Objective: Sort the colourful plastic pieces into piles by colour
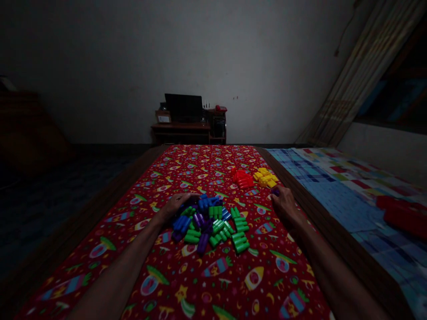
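A mixed pile of ridged plastic toy blocks lies on the red patterned cloth (pixel 213 269): green blocks (pixel 240 243), purple blocks (pixel 203 243) and blue blocks (pixel 182 224). My left hand (pixel 175 205) rests against the pile's far left side, fingers stretched out along its back edge and partly hidden. Off to the right, my right hand (pixel 284 202) is closed on a purple block (pixel 275 192), of which only a small part shows. Just beyond that hand sits a group of yellow blocks (pixel 266 178). Red blocks (pixel 243 178) form another group left of the yellow ones.
Dark wooden edges (pixel 287 171) border the cloth on both sides. To the right lies a checked bedspread (pixel 336 200) with a red cloth item (pixel 405 218) on it. Against the far wall stands a desk (pixel 182 127) with a dark monitor (pixel 183 106). A curtain (pixel 353 75) hangs at right.
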The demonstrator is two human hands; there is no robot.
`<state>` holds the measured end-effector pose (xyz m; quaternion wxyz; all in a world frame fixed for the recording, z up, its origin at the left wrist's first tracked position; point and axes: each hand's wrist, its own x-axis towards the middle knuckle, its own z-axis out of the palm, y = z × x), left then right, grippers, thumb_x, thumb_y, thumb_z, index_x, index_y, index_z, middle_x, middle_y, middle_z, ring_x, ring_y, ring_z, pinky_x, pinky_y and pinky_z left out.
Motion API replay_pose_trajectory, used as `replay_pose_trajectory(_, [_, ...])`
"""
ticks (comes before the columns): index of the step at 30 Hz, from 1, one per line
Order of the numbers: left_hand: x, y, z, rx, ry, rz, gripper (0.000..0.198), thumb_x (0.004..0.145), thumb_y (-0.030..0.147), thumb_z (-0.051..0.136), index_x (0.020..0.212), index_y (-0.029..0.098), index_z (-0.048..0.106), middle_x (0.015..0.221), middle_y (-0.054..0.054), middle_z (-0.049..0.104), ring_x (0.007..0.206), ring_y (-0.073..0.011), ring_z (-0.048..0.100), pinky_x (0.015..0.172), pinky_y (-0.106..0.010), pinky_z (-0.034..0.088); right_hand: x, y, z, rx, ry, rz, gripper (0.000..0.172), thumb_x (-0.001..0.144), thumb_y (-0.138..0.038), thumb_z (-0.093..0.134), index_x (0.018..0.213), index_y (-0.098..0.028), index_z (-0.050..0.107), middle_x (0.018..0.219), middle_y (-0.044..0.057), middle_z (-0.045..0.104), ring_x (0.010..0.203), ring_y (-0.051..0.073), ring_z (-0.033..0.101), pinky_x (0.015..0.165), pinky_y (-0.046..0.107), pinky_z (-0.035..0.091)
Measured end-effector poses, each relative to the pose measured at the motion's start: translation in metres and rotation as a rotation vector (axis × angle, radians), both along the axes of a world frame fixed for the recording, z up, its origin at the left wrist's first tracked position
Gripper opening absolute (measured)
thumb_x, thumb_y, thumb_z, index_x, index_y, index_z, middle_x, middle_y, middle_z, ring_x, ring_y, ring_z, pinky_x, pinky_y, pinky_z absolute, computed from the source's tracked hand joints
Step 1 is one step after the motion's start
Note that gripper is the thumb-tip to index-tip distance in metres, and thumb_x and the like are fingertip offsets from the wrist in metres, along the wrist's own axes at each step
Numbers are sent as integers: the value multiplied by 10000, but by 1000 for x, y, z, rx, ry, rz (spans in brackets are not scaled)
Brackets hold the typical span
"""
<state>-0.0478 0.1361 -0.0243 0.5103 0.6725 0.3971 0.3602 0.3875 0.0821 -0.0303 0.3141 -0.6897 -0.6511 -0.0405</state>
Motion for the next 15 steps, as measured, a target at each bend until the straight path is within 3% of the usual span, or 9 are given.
replay_pose_trajectory(3, [-2,3,-4,14,15,8,498,819,568,529,1047,174,733,1058,-98,739,1025,-291,666,918,-397,501,7,-1,-2,-14,-38,-25,231,816,-269,501,918,-125,649,915,130,684,870,229,600,780,326,438])
replay_pose_trajectory(7, [-2,3,-3,27,17,5,494,817,571,537,1038,177,737,1077,-95,734,1033,-289,662,932,-392,492,-21,0,15,140,-43,60,214,858,-272,504,934,-135,651,963,157,694,923,252,616,830,365,448])
replay_pose_trajectory(10, [-1,-1,3,36,30,9,491,814,572,538,1024,178,741,1079,-91,734,1033,-287,660,938,-387,487,-62,-3,34,110,43,282,244,894,-266,478,969,-146,677,926,126,713,851,224,649,789,329,470])
replay_pose_trajectory(15, [2,-4,10,63,54,12,505,808,585,532,1007,171,744,1079,-95,734,1021,-290,662,944,-392,481,-138,-12,46,-180,114,709,329,908,-331,531,1151,-143,649,912,82,713,788,189,646,718,276,470])
